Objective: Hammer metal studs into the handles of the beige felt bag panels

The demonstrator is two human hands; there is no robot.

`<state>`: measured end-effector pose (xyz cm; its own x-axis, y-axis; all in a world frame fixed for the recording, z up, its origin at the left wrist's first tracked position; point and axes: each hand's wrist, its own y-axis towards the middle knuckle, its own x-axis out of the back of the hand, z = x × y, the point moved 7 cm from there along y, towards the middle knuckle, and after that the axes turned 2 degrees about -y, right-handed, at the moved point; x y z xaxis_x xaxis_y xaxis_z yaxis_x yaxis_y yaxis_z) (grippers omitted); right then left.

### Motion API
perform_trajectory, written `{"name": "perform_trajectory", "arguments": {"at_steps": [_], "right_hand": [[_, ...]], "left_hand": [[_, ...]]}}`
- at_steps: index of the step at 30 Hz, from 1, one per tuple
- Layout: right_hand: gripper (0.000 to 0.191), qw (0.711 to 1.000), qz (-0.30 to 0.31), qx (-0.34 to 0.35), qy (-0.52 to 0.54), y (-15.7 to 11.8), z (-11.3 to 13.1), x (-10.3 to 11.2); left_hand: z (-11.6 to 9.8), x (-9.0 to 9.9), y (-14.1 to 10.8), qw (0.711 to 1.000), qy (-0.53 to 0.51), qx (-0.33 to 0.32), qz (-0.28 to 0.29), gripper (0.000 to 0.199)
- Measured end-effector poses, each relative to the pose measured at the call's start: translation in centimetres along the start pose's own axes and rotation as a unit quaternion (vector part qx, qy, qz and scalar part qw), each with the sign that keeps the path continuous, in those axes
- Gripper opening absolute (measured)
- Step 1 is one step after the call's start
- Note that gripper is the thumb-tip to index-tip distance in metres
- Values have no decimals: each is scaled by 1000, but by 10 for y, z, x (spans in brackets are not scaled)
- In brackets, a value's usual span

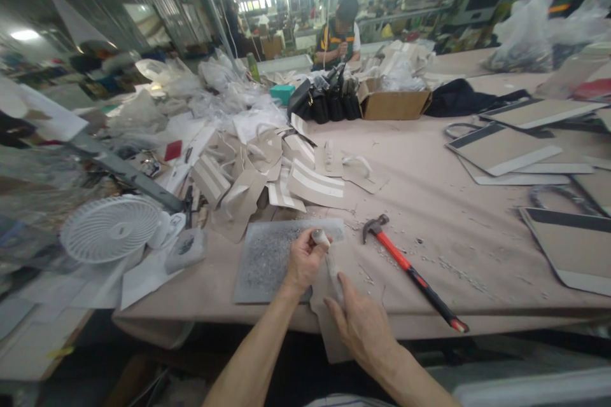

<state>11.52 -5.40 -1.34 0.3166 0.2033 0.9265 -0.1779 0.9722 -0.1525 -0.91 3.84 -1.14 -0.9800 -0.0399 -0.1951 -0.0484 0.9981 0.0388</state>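
Note:
My left hand (pixel 304 262) is closed around a short white cylinder with a grey top (pixel 319 237), possibly a tape-wrapped punch. It is upright over the upper edge of a beige panel (pixel 333 337), with its lower end hidden by my fingers. My right hand (pixel 361 316) grips the panel at its whitish strip, the thumb on the left and the fingers on the right. Part of the panel lies on a worn grey metal plate (pixel 272 261), and its lower end hangs past the table edge. To the right lies a claw hammer (pixel 405 264) with a red and black handle.
Beige panels with white strips (pixel 315 183) are heaped beyond the plate. A white fan (pixel 114 229) stands left. Larger dark-edged panels (pixel 506 149) lie right. Small bits (pixel 458 273) scatter near the hammer. Black bags (pixel 329 98) and a cardboard box (pixel 394 103) sit farther back, before a seated co-worker (pixel 338 38).

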Motion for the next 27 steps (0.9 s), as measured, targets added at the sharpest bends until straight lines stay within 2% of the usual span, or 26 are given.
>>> {"name": "perform_trajectory", "arguments": {"at_steps": [2,5,8,11,13,15,17,20,22,24,27], "right_hand": [[52,1000,-12,6,26,-4,2,-1],[48,997,-42,5,69,-3,-7,10],[46,993,-106,-20,58,6,-39,30],[42,984,-168,-57,-33,15,-81,51],[39,982,-155,-88,-66,18,-105,55],[40,989,-109,-99,-12,15,-115,50],[44,991,-49,-69,106,8,-102,37],[51,973,22,18,228,-7,-48,13],[49,971,36,50,233,-12,-10,-2],[39,974,35,54,217,-12,17,-15],[31,983,28,34,180,-7,31,-25]], "left_hand": [[14,-2,-1,1000,7,15,13,26],[23,-1,-3,999,28,25,21,26],[21,5,-4,999,22,26,6,25],[17,11,-6,999,41,8,-6,22],[17,13,-8,998,55,4,-5,23],[19,16,-9,998,57,5,-11,24],[22,19,-10,998,51,8,-24,26],[23,19,-8,998,54,12,-23,27],[21,17,-5,997,73,11,-6,25],[19,16,-3,996,90,12,18,21],[18,19,-3,995,89,19,28,21]]}}
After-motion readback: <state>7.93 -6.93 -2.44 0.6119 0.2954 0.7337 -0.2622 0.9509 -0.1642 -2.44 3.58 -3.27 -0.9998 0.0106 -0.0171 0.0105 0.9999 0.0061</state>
